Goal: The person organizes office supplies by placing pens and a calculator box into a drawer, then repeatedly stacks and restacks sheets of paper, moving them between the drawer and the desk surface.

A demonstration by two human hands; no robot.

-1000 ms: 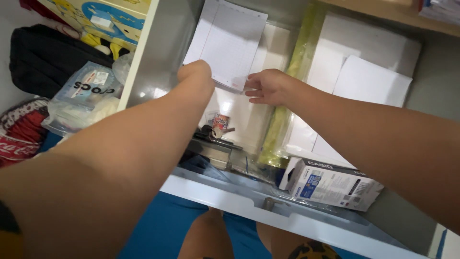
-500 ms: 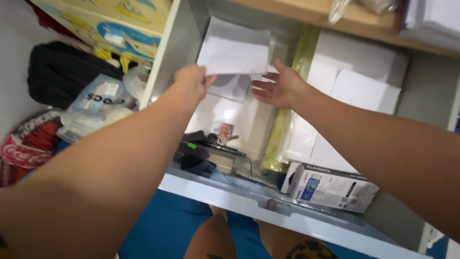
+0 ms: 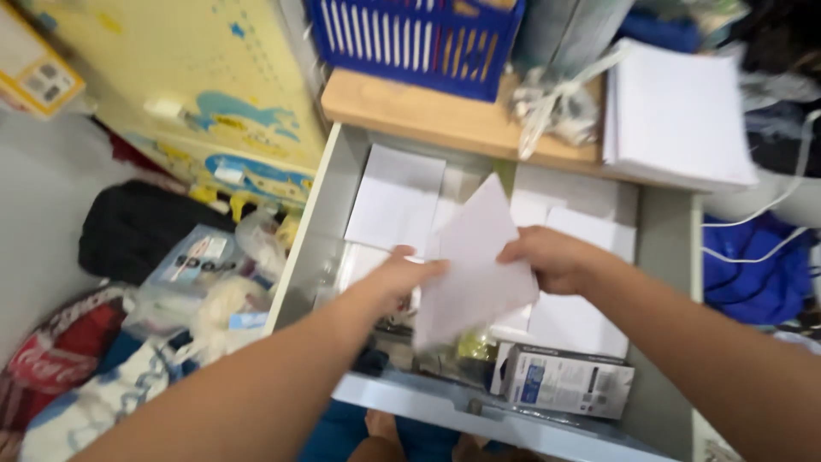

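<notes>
Both my hands hold a white sheet of paper [image 3: 475, 265] tilted above an open drawer [image 3: 316, 222]. My left hand [image 3: 402, 278] grips its left edge and my right hand [image 3: 547, 257] grips its right edge. Under it, more white sheets [image 3: 393, 201] lie flat in the drawer. A white and blue carton [image 3: 564, 381] lies at the drawer's near right corner. Small dark items near the drawer's front are mostly hidden by the sheet and my left arm.
A wooden top [image 3: 445, 120] above the drawer carries a blue slotted basket [image 3: 419, 38] and a stack of white paper [image 3: 676, 111]. Left of the drawer lie a black bag [image 3: 137, 227], plastic bags [image 3: 214, 282] and a red bag [image 3: 51, 364]. Blue cloth [image 3: 744, 257] sits at right.
The view has pulled back and tipped up, now showing the wooden top and basket. The sheet came down from the drawer's back, and my right hand now grips it too.
</notes>
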